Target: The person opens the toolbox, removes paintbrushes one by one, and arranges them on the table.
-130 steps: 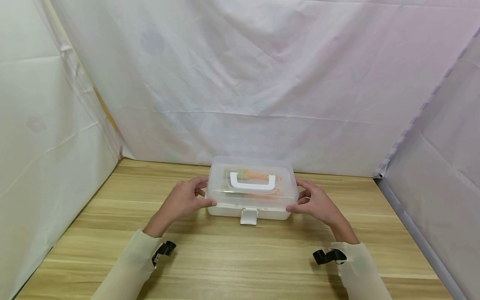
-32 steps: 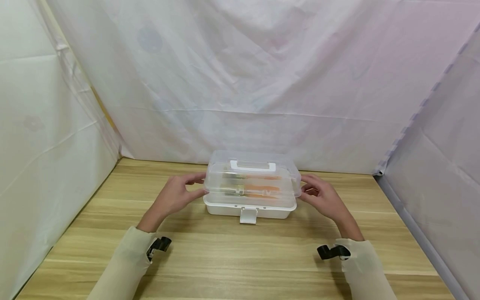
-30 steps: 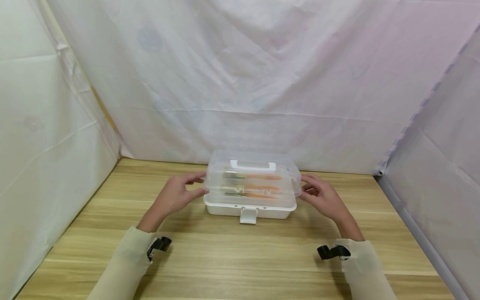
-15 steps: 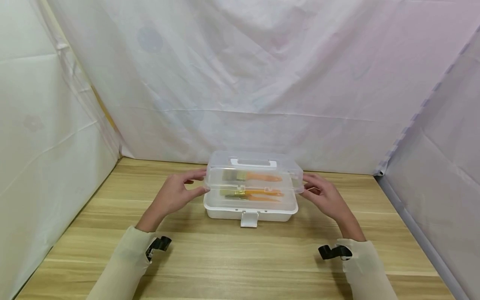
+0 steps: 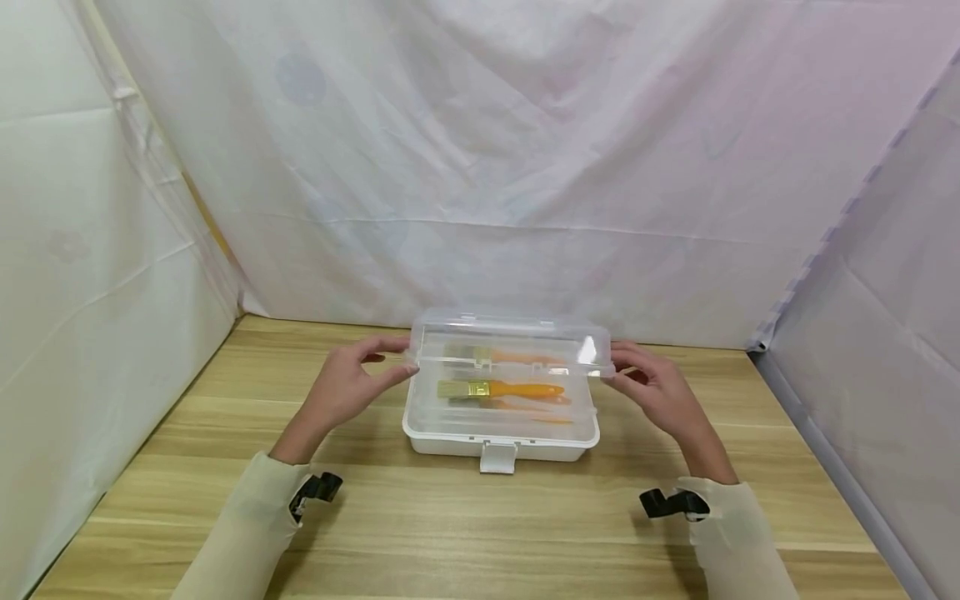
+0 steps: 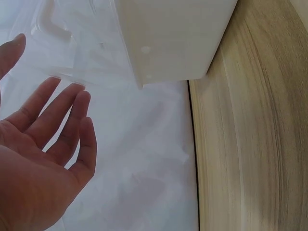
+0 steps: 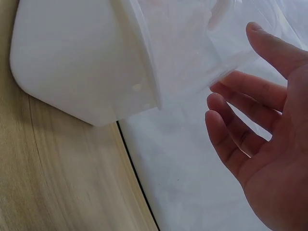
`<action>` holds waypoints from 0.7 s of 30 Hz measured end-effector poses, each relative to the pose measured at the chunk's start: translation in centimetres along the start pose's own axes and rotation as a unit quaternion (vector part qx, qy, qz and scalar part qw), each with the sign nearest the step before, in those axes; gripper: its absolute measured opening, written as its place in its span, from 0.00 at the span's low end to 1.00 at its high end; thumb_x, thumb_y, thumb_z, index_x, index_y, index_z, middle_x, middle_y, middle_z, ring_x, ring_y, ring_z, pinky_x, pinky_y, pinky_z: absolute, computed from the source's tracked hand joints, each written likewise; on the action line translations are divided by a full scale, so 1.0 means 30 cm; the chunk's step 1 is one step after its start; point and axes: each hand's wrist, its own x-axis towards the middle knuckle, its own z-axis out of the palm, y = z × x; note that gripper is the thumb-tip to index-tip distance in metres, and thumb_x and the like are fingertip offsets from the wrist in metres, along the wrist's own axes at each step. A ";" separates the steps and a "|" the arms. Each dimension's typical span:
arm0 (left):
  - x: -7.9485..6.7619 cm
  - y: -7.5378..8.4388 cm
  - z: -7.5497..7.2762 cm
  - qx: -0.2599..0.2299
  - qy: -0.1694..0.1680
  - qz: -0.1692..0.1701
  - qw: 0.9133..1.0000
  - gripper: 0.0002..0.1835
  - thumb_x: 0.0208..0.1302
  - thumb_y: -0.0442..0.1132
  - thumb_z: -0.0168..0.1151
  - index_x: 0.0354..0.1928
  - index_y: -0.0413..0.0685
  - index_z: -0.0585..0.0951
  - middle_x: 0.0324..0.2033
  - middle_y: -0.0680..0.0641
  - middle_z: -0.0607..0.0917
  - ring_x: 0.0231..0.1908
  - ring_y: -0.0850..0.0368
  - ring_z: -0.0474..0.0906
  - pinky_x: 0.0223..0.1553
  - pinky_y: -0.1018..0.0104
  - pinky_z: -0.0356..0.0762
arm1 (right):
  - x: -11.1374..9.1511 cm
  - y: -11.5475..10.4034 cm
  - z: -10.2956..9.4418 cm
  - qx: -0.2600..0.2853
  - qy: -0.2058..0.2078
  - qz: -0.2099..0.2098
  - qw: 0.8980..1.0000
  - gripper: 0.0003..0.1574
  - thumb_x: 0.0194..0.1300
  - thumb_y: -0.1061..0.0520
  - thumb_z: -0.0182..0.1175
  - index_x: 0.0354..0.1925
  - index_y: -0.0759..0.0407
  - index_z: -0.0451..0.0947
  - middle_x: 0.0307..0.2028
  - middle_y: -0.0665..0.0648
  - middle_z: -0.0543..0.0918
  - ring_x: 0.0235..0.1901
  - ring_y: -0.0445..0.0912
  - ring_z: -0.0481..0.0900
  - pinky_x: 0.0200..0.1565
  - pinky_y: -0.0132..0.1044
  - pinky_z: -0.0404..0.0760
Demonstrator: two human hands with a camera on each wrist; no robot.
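A translucent toolbox (image 5: 500, 447) with a white rim sits on the table, its front latch (image 5: 498, 457) hanging down. Its clear lid (image 5: 442, 333) is raised and tilted back. My left hand (image 5: 341, 392) holds the lid's left end with thumb in front and fingers behind; in the left wrist view the fingers are slightly bent. My right hand (image 5: 660, 396) holds the right end likewise, its fingers more bent in the right wrist view. Inside lies a paintbrush (image 5: 525, 389) with an orange handle and pale bristles. Other orange shapes show blurred, partly through the lid.
The wooden table (image 5: 480, 533) stretches in front of the box and to both sides. A pale cloth curtain (image 5: 480, 167) hangs close behind the box, with further cloth walls at left and right. A black wrist mount (image 5: 318, 492) sits at each cuff.
Both hands have raised the lid from over the box and swung it back, uncovering the paintbrush. The box has shifted slightly towards me. The handle on the lid's top no longer shows in the head view.
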 end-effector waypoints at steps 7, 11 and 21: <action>-0.006 0.012 -0.003 -0.005 0.024 -0.007 1.000 0.20 0.73 0.52 0.75 0.58 0.49 0.90 0.55 0.49 0.92 0.60 0.43 0.85 0.63 0.41 0.80 | 0.004 -0.039 -0.005 -0.023 0.021 0.002 1.000 0.15 0.77 0.65 0.68 0.59 0.61 0.89 0.60 0.59 0.87 0.44 0.38 0.84 0.41 0.27 0.82; -0.007 0.018 -0.005 -0.004 0.037 -0.007 0.999 0.19 0.75 0.53 0.73 0.58 0.50 0.90 0.53 0.49 0.92 0.58 0.42 0.85 0.57 0.41 0.82 | 0.005 -0.057 -0.005 -0.034 0.032 0.010 0.999 0.12 0.79 0.63 0.67 0.57 0.61 0.89 0.54 0.59 0.89 0.38 0.42 0.83 0.38 0.29 0.80; -0.005 0.024 0.000 -0.038 0.040 0.002 0.998 0.16 0.79 0.49 0.70 0.55 0.45 0.89 0.47 0.46 0.92 0.52 0.46 0.89 0.57 0.44 0.85 | 0.002 -0.082 0.005 -0.046 0.059 0.068 0.995 0.13 0.84 0.54 0.63 0.47 0.62 0.88 0.40 0.55 0.89 0.39 0.41 0.84 0.41 0.34 0.82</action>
